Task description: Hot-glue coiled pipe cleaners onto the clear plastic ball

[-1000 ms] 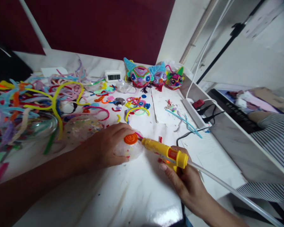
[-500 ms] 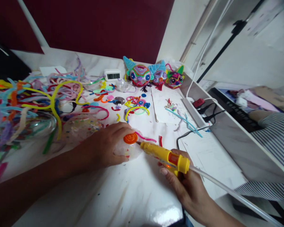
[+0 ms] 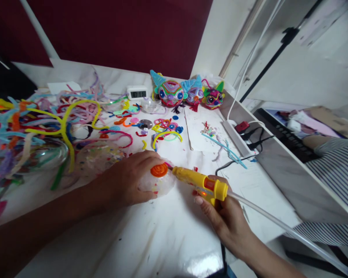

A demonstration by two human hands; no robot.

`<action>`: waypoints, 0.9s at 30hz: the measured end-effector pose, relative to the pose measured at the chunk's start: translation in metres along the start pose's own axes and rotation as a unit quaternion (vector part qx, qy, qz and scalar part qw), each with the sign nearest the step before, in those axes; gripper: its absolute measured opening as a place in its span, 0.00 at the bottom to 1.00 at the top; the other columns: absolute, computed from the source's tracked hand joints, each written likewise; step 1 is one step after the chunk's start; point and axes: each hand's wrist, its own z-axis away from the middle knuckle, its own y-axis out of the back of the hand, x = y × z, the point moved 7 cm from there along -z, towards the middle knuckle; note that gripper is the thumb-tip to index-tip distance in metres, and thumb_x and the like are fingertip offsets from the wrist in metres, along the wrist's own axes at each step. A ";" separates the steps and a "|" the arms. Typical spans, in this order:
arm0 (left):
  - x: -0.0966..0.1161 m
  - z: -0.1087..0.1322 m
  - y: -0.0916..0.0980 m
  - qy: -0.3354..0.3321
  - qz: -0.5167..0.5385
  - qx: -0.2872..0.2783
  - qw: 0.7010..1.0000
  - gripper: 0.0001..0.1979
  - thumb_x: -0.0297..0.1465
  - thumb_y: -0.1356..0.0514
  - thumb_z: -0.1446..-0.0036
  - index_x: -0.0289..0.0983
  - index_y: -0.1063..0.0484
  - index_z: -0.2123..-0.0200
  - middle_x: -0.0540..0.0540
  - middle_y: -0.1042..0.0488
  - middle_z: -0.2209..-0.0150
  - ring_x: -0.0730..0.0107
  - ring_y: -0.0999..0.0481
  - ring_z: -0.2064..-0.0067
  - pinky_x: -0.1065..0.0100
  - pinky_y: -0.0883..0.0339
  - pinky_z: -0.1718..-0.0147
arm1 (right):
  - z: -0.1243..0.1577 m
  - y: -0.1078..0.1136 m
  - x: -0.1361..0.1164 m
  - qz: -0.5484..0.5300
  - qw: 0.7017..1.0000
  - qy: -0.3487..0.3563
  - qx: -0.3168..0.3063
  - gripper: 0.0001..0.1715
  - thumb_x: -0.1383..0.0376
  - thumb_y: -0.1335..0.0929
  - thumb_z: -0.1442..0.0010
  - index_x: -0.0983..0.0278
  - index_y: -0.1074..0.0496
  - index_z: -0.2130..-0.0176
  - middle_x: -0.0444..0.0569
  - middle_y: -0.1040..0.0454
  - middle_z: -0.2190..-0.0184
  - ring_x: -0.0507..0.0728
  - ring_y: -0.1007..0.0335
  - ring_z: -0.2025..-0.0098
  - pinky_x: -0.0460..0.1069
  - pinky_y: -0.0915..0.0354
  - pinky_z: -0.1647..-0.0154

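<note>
A rounded, translucent shell flecked with red and yellow (image 3: 165, 187) sits on a white, marble-patterned tabletop (image 3: 118, 243), a coiled, bright orange disc (image 3: 159, 170) on its upper surface. The left hand (image 3: 133, 177) clasps the shell from the left, its thumb along the near side and the other fingers curved over the far side; the disc lies just beyond the thumb, in the space between thumb and forefinger. The fingers are clamped on the shell, though some fingertips are hidden behind it.

At right, the right hand (image 3: 227, 216) grips a yellow plastic glue gun (image 3: 195, 178), fingers wrapped around its handle and an orange light glowing on its side. The nozzle points left, its tip at the disc's right edge; whether the two touch cannot be told. A long, clear glue stick (image 3: 261, 207) extends from the back of the gun.

Beyond the hands, a tangle of multicoloured fuzzy stems (image 3: 65, 121) covers the left of the table. A small white digital clock (image 3: 137, 93) stands near the wall, beside three brightly decorated, eared animal heads (image 3: 171, 94). A white power strip (image 3: 238, 138) lies farther right, near a person in stripes (image 3: 338, 177).
</note>
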 end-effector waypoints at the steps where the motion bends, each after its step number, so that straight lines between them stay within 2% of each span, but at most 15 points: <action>1: 0.000 0.000 -0.001 -0.002 -0.001 0.002 1.000 0.35 0.39 0.34 0.46 0.46 0.38 0.36 0.41 0.31 0.38 0.46 0.28 0.38 0.50 0.32 0.37 | -0.002 0.000 -0.001 -0.007 1.000 0.000 0.000 0.08 0.64 0.34 0.27 0.58 0.29 0.49 0.50 0.23 0.56 0.54 0.22 0.59 0.44 0.25 0.61; 7: -0.001 0.000 -0.001 -0.004 -0.008 0.008 1.000 0.35 0.37 0.34 0.48 0.45 0.38 0.37 0.41 0.31 0.38 0.48 0.28 0.38 0.52 0.31 0.37 | -0.010 0.000 -0.007 -0.021 1.000 0.018 0.008 0.08 0.66 0.33 0.29 0.59 0.28 0.50 0.50 0.22 0.59 0.55 0.23 0.58 0.45 0.24 0.59; 13: 0.006 -0.003 0.003 -0.015 -0.009 0.002 1.000 0.35 0.35 0.33 0.48 0.43 0.38 0.38 0.39 0.30 0.40 0.48 0.26 0.40 0.52 0.30 0.38 | -0.015 -0.003 -0.005 -0.025 1.000 0.018 -0.005 0.07 0.64 0.33 0.28 0.61 0.28 0.51 0.52 0.22 0.57 0.56 0.23 0.56 0.47 0.25 0.55; 27: 0.010 -0.006 0.007 -0.012 -0.002 -0.008 1.000 0.32 0.33 0.33 0.48 0.41 0.36 0.41 0.40 0.28 0.42 0.49 0.25 0.41 0.54 0.29 0.40 | -0.008 0.000 -0.001 0.006 1.000 0.005 0.003 0.09 0.62 0.34 0.27 0.60 0.28 0.49 0.51 0.22 0.58 0.56 0.23 0.59 0.46 0.25 0.60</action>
